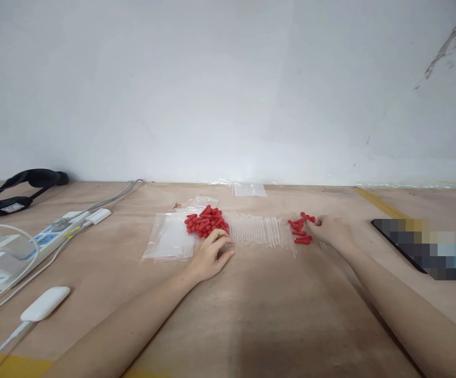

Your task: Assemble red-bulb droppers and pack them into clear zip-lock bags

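Toward the left, clear plastic bags (167, 239) lie on the desk (275, 299), then a red pile (206, 221) of bulb-ended pieces. The left hand (213, 256) is at its near edge, fingers loosely bent (thumb apart). Rightward run clear tubes (257, 231), then scattered red pieces (302, 240) beside the right hand (332, 232); whether its fingers grip one, I cannot tell.

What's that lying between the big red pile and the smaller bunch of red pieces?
A row of clear thin tubes lies between the big red pile and smaller bunch, seen in the head view.
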A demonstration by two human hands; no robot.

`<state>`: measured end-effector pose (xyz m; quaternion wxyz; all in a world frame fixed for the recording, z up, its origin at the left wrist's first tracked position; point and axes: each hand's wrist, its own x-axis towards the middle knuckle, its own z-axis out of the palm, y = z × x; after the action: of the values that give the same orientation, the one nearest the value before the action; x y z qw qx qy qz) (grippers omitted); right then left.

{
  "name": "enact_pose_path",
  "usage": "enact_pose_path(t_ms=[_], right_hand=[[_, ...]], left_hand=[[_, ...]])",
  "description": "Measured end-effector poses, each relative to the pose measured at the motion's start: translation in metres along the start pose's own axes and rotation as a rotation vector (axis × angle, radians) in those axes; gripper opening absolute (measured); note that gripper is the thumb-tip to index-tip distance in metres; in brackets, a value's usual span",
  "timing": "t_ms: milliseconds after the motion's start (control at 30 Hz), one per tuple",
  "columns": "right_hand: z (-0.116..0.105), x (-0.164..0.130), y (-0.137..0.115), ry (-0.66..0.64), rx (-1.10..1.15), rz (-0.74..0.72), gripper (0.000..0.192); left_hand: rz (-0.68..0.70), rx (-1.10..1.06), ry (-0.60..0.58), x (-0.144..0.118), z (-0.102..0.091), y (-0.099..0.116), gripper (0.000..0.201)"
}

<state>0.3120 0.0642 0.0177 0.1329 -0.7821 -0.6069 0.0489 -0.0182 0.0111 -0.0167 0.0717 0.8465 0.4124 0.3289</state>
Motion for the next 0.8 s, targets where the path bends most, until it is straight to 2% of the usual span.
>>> enact_pose_path(t_ms=[200,333,433,533,633,700,800], right_hand=[[0.006,0.004,0.004,-0.097,-0.068,0.004,0.035],[0.01,0.003,0.002,0.024,-0.022,-0.074,0.03],[0.016,0.002,-0.005,0.104,0.071,-0.162,0.025],[0.021,0.004,-0.014,0.105,0.05,-0.202,0.028],[0.021,0.008,-0.021,0.042,0.0,-0.17,0.031],[0.02,0.011,-0.023,0.008,-0.019,-0.157,0.031],[0.02,0.012,-0.025,0.01,-0.048,-0.153,0.028]], left_hand=[[-0.009,0.005,-0.005,0.0,0.0,-0.002,0.02],[0.012,0.021,0.015,0.0,0.001,-0.001,0.019],[0.012,0.064,0.09,0.002,0.002,-0.001,0.016],[-0.058,0.151,0.184,0.006,-0.001,-0.004,0.011],[-0.157,0.254,0.264,0.012,-0.01,-0.011,0.01],[-0.203,0.303,0.283,0.018,-0.017,-0.016,0.011],[-0.224,0.353,0.246,0.027,-0.023,-0.021,0.013]])
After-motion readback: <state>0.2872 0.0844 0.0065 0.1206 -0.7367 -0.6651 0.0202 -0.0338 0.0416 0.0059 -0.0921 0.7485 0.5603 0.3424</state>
